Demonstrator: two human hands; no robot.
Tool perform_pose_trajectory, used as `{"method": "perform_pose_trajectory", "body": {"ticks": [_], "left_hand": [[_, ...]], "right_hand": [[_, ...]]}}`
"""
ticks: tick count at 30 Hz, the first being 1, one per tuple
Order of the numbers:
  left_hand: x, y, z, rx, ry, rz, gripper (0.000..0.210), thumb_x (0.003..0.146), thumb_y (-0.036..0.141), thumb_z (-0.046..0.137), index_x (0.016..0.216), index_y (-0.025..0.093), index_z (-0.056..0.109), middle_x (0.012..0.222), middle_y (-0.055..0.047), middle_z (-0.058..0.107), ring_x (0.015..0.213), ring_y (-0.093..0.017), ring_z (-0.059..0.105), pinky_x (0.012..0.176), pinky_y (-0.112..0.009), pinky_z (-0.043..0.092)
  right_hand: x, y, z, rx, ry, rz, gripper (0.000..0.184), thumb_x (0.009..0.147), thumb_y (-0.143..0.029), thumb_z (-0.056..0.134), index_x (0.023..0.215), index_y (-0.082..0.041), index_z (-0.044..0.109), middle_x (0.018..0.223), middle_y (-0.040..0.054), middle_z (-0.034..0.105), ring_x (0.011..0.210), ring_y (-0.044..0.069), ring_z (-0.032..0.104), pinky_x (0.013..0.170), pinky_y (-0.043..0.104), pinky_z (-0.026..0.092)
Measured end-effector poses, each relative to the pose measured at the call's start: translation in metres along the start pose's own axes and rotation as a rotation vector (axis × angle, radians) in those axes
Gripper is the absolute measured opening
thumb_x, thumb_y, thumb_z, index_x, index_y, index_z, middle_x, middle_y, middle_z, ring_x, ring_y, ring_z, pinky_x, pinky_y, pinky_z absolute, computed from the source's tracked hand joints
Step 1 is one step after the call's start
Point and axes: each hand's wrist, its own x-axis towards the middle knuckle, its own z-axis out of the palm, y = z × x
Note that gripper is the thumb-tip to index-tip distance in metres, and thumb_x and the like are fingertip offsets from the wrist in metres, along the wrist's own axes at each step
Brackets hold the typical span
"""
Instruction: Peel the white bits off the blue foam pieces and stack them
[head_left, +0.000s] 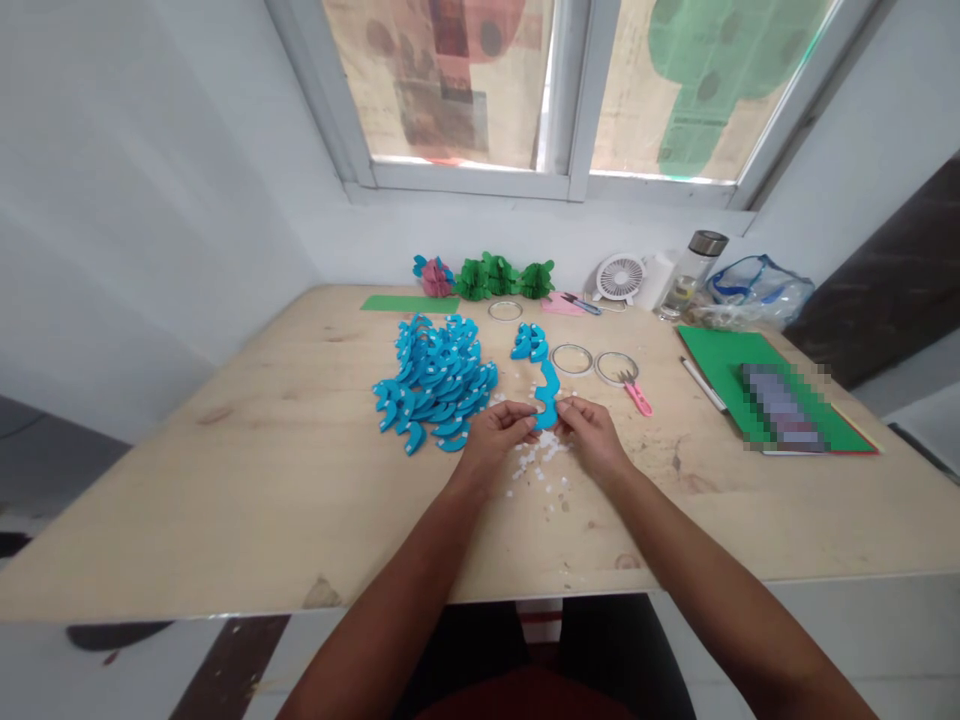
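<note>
Between my two hands is a curved, wavy blue paper piece (550, 384), held over the table. The fingers of my left hand (501, 428) pinch its lower left end. On the opposite side, my right hand (590, 430) pinches the lower right edge. To the left lies a big heap of crescent-shaped blue paper pieces (439, 375), many with small white patches. A smaller cluster of blue pieces (529, 342) sits just beyond the held one. Small white scraps (541, 452) are scattered under and in front of my hands.
Tape rolls (572, 360) and pink-handled snips (637, 394) lie to the right on the wooden table (300, 480). Farther right are a green sheet (724, 350) and a white pen (703, 384). Green paper shapes (495, 277), a small fan (620, 278) and a bottle (691, 275) line the wall.
</note>
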Motion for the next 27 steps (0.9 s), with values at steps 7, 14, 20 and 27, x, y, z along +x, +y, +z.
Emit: {"method": "perform_pose_trajectory", "body": {"ticks": [7, 14, 20, 27], "left_hand": [[0.0021, 0.0011, 0.0015, -0.04, 0.015, -0.037, 0.027, 0.054, 0.029, 0.076, 0.074, 0.014, 0.066, 0.068, -0.004, 0.067, 0.062, -0.015, 0.062, 0.062, -0.028, 0.051], [0.0035, 0.0045, -0.0013, 0.021, -0.1, -0.002, 0.038, 0.055, 0.027, 0.075, 0.091, 0.018, 0.065, 0.072, -0.001, 0.066, 0.064, -0.014, 0.061, 0.06, -0.027, 0.05], [0.0049, 0.0034, -0.0014, 0.168, -0.118, 0.144, 0.026, 0.056, 0.024, 0.072, 0.081, 0.018, 0.067, 0.07, -0.001, 0.066, 0.068, -0.015, 0.06, 0.063, -0.026, 0.049], [0.0026, 0.0051, 0.0, 0.13, -0.18, 0.109, 0.029, 0.058, 0.026, 0.073, 0.084, 0.017, 0.067, 0.073, -0.003, 0.067, 0.068, -0.015, 0.061, 0.063, -0.027, 0.05]], "right_hand": [[-0.0023, -0.003, 0.0022, -0.015, -0.043, 0.029, 0.025, 0.071, -0.039, 0.063, 0.061, -0.017, 0.057, 0.052, -0.0026, 0.054, 0.048, 0.01, 0.042, 0.047, 0.023, 0.03], [0.0001, -0.0033, 0.0012, 0.03, 0.046, 0.088, 0.023, 0.065, -0.038, 0.065, 0.058, -0.018, 0.057, 0.053, -0.0002, 0.058, 0.046, 0.011, 0.043, 0.045, 0.023, 0.03], [0.0001, -0.0033, 0.0, 0.131, 0.005, 0.114, 0.019, 0.065, -0.034, 0.066, 0.061, -0.017, 0.061, 0.055, 0.0004, 0.06, 0.049, 0.01, 0.047, 0.049, 0.022, 0.034], [-0.0001, -0.0025, 0.0007, 0.168, -0.034, 0.107, 0.018, 0.065, -0.033, 0.067, 0.062, -0.016, 0.061, 0.054, -0.0008, 0.059, 0.048, 0.01, 0.046, 0.05, 0.022, 0.034]]}}
